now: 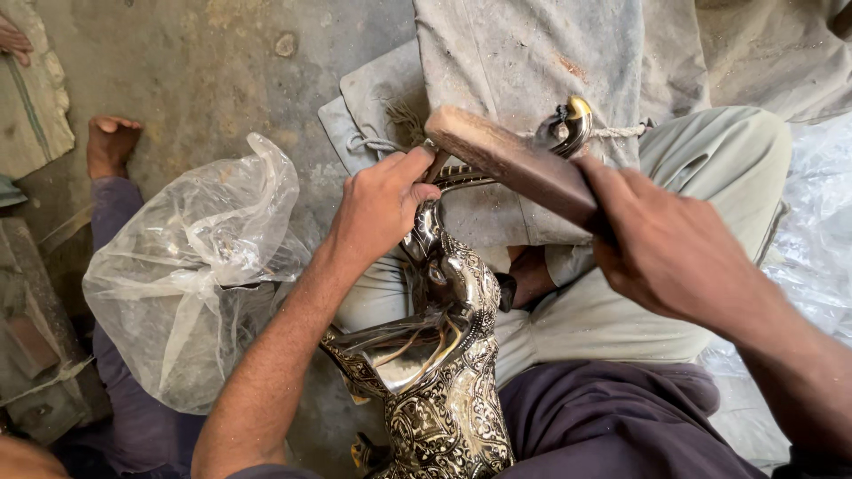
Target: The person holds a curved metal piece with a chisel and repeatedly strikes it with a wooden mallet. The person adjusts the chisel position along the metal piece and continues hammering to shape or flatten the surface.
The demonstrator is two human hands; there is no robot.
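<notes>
An ornate metal figure (448, 355), dark with engraved brass patterns and shaped like an animal, stands between my knees. Its curved upper part (572, 124) ends in a shiny brass tip near the top centre. My left hand (377, 208) grips the figure's neck just below that curve. My right hand (670, 253) is closed around a thick wooden block (510, 160), which slants up to the left and lies over the figure's upper part.
A crumpled clear plastic bag (191, 275) lies on the concrete floor at the left. Grey cloth sacks (524, 62) with a tied cord lie ahead. Another person's bare foot (111, 142) and leg are at the far left. More clear plastic (812, 231) lies at the right.
</notes>
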